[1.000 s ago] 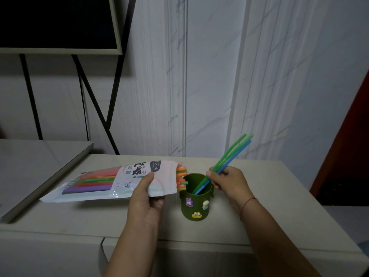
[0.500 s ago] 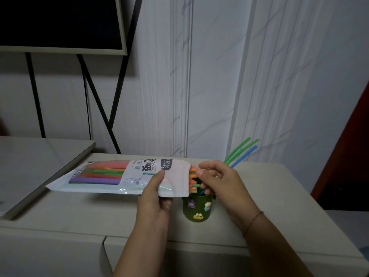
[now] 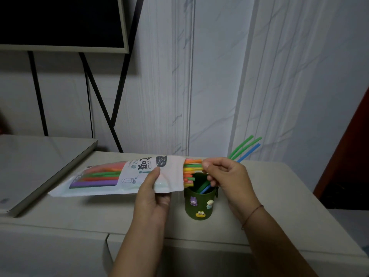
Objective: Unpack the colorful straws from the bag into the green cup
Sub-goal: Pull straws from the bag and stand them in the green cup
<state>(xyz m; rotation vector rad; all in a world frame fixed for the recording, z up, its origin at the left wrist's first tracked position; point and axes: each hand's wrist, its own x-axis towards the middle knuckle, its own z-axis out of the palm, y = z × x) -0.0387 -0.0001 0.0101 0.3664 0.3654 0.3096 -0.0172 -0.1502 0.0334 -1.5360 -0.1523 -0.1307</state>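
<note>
Change: a second ago the right hand [image 3: 225, 176] was at the green cup [image 3: 199, 202] with green and blue straws in its fingers; those straws now stand in the cup on their own, and the hand has gone to the open end of the bag [image 3: 123, 176], which is held a little higher than before.
Left hand [image 3: 153, 198]: its grip is closed on the bag near the open end, thumb on top of the white printed panel, the other fingers underneath.
Right hand: thumb and fingertips are pinched together on the straw ends in the bag's mouth; how many straws they hold I cannot tell.
Bag: long and lying almost level just left of the cup, its open end right above the cup's left rim, its far end low toward the surface [image 3: 279, 196].
Straws in the bag [image 3: 188, 172]: orange, green, yellow and purple ones; their ends stick out of the mouth, right over the cup.
Straws in the cup [image 3: 247, 148]: two green and one blue, leaning up and to the right out of the cup, behind the right hand.
Green cup: upright on the pale surface, between the two hands, with small cartoon figures on its front.
Behind the cup: a pale marbled wall [image 3: 219, 76].
</note>
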